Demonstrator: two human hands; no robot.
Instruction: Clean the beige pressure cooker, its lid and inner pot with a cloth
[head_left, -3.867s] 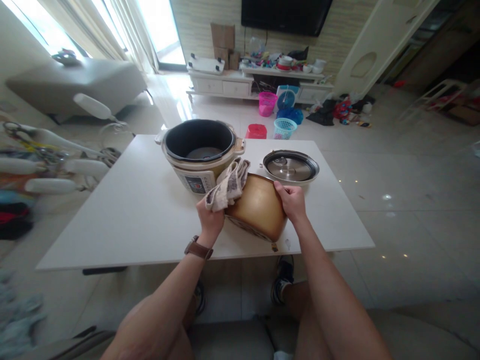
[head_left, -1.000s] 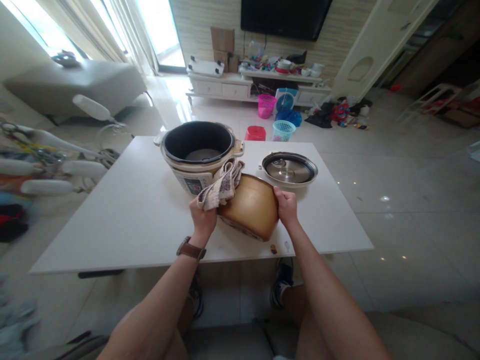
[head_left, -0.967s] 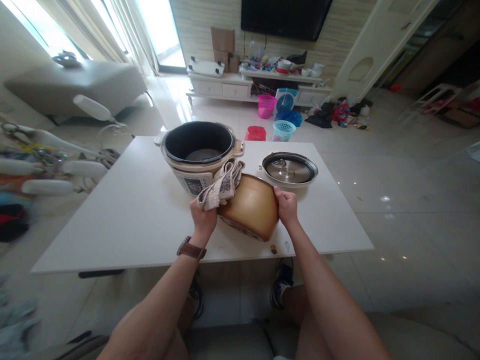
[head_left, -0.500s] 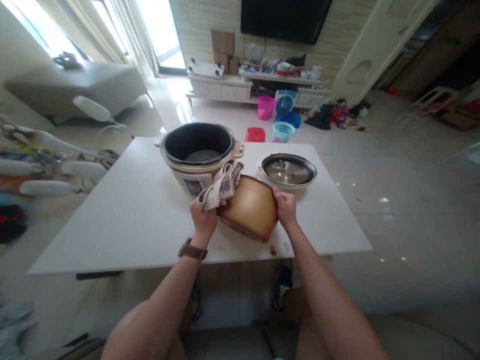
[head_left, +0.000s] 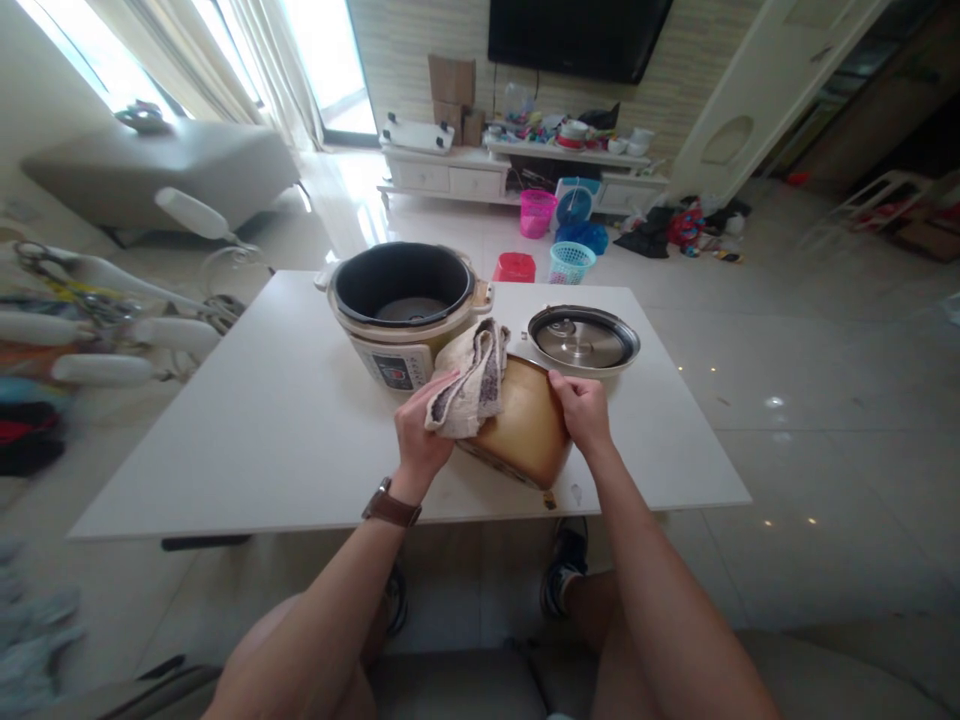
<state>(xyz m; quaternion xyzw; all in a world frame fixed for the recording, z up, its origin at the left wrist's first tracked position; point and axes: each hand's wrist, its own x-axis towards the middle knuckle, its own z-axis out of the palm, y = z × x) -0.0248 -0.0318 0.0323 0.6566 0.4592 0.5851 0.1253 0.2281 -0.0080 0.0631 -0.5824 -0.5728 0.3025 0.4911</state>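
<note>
White tabletop, cooker body at eleven o'clock: my left hand clamps cloth on inner pot; right hand grips its rim; even pressure advised.

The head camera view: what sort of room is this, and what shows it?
Probably a home living room: a wall-mounted television, a low white cabinet beneath it, and long curtains.

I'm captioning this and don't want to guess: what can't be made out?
All in the head view:
Inside of the gold pot: its own wall hides it.
Fingertips of the left hand: covered by the cloth.
Lettering on the cooker's front panel: too small and blurred.
Top of the television: cut off by the upper edge.
</note>
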